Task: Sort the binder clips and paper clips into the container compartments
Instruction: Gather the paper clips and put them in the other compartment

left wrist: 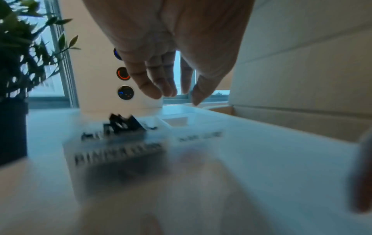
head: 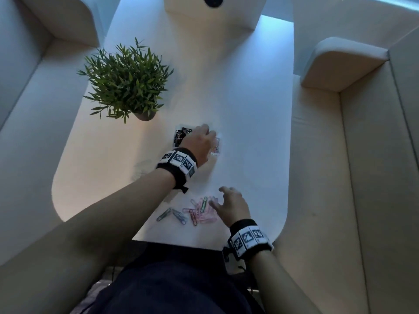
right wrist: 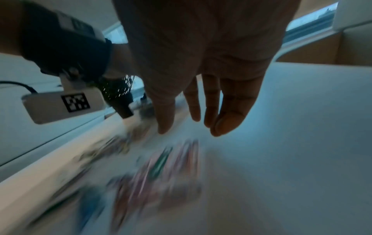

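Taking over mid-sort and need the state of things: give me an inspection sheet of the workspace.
Surface: white table, bare patches visible.
Job's things: clear container holds black binder clips in its left compartment; coloured paper clips loose near the front edge.
Clutter: potted plant.
Grippers: left hand open over the container, holding nothing; right hand open beside the paper clips.
Cables: dark cable at the left wrist camera.
Surroundings: beige upholstered seating on both sides.
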